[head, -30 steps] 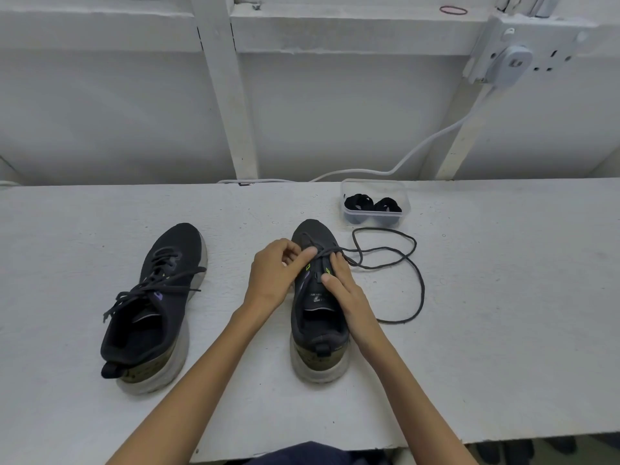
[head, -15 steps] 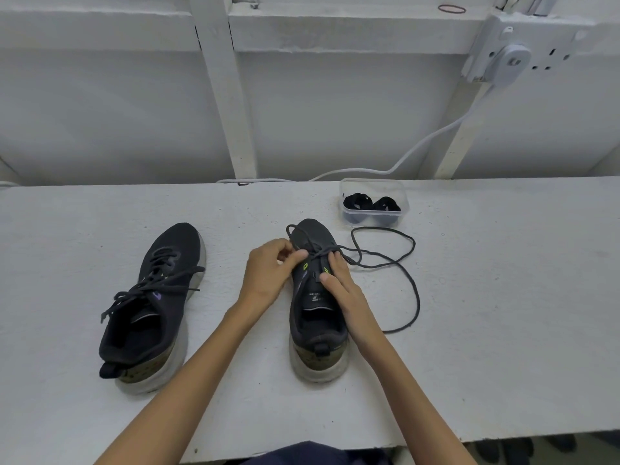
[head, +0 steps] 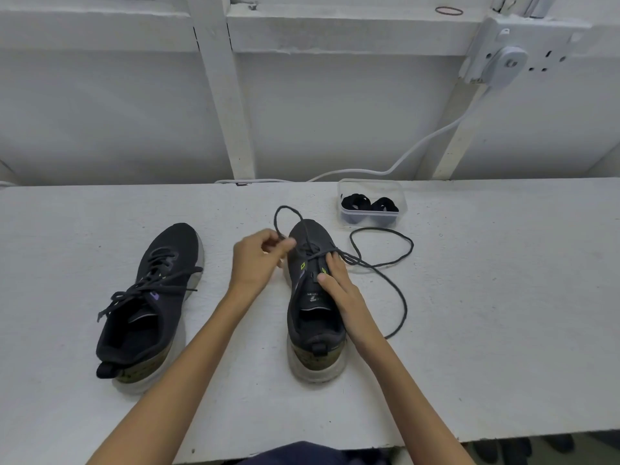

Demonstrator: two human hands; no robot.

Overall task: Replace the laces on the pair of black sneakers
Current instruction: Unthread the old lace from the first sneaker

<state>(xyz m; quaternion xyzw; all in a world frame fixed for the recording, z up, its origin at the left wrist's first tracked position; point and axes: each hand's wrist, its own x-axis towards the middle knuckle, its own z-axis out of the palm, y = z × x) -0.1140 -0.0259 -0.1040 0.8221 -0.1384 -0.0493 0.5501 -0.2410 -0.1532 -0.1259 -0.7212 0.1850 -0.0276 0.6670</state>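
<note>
the centre sneaker (head: 315, 330) stands upright on the white table (head: 503, 330), toe pointing away from the person and heel toward them. its upper eyelets are bare and the tongue is exposed. a dark lace (head: 355, 261) crosses only its lowest eyelets, near the toe.

the left hand (head: 256, 263) sits just left of the centre sneaker's toe, fingers curled, pinching one end of the lace between thumb and fingertips. from that pinch the lace rises in a small loop beyond the toe. the right hand (head: 342, 293) lies over the centre sneaker's right side, thumb on the tongue and fingers on the eyelet edge, gripping the upper there. the lace's free end trails off to the right of the centre sneaker, curls into a wide loop on the table and runs back toward the heel side.

the other sneaker (head: 151, 297) lies well to the left of the centre sneaker, fully laced, its toe angled slightly right and its lace ends hanging loose.

beyond the centre sneaker's toe and a little to the right sits a clear plastic box (head: 401, 196) holding two coiled black lace bundles (head: 355, 203).

farther beyond the centre sneaker a white cable (head: 419, 152) climbs the white wall to a plug in a socket (head: 503, 60), and a red rubber band (head: 449, 10) lies on the ledge above.
</note>
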